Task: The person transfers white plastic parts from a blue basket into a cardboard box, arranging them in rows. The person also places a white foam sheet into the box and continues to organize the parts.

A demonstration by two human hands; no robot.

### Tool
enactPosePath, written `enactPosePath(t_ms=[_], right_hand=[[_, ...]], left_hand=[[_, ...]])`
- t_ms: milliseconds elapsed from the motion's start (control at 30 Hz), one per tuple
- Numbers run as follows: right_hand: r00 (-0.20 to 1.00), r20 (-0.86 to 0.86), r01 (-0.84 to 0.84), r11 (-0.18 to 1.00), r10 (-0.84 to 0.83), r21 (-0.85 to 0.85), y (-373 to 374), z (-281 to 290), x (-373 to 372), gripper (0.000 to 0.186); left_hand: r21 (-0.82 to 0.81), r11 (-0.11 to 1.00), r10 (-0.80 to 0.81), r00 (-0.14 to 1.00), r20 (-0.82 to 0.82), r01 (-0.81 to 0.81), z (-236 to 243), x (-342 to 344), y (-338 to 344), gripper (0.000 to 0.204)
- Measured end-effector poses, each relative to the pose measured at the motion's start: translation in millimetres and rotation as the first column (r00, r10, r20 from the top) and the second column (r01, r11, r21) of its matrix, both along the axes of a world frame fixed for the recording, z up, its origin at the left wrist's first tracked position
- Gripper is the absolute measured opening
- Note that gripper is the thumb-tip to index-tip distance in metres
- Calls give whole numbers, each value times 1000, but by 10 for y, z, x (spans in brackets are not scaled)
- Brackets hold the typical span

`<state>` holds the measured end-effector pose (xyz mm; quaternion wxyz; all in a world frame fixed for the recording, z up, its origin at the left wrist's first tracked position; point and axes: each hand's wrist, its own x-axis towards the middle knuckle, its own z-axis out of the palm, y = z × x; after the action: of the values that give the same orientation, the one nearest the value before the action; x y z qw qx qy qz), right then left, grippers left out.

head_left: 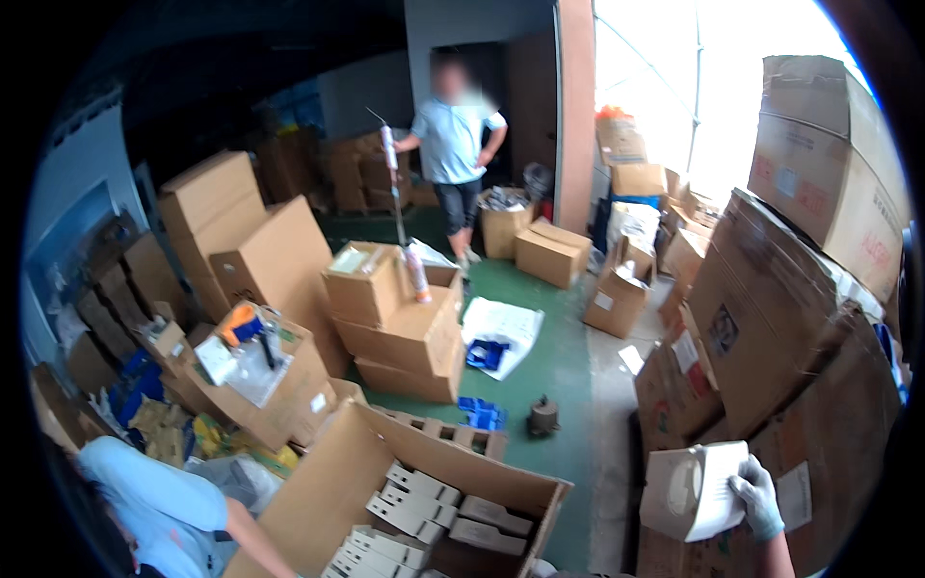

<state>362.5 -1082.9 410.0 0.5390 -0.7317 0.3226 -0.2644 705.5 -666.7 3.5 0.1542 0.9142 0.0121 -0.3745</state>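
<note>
At the lower right my right hand (758,499), in a light grey glove, grips the side of a white box-shaped piece (689,491). An oval outline shows on the face of that piece turned toward the left. My left hand is not in view. To the left of the held piece stands a large open cardboard box (328,462). Inside it lie rows of flat white slotted pieces (414,501). A co-worker's bare forearm (255,539) reaches into this box from the lower left; the hand itself is hidden.
Tall stacked cartons (771,318) line the right side. On the green floor (564,352) are a dark metal canister (543,414), blue plastic parts (482,414) and a white sheet (515,328). Another person (450,144) stands behind stacked boxes (405,328), holding a long tool.
</note>
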Motion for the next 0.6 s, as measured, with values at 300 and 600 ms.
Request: enactPosePath(t_ms=[300,600], right_hand=[[964,181,168,975,-193,145,266,58,-160,34],[956,199,193,974,-214,122,476,178,-265,14]], left_hand=[[-103,945,-292,943,161,310,643,177,-545,62],[-99,843,-513,845,149,529,619,-34,-471,58]])
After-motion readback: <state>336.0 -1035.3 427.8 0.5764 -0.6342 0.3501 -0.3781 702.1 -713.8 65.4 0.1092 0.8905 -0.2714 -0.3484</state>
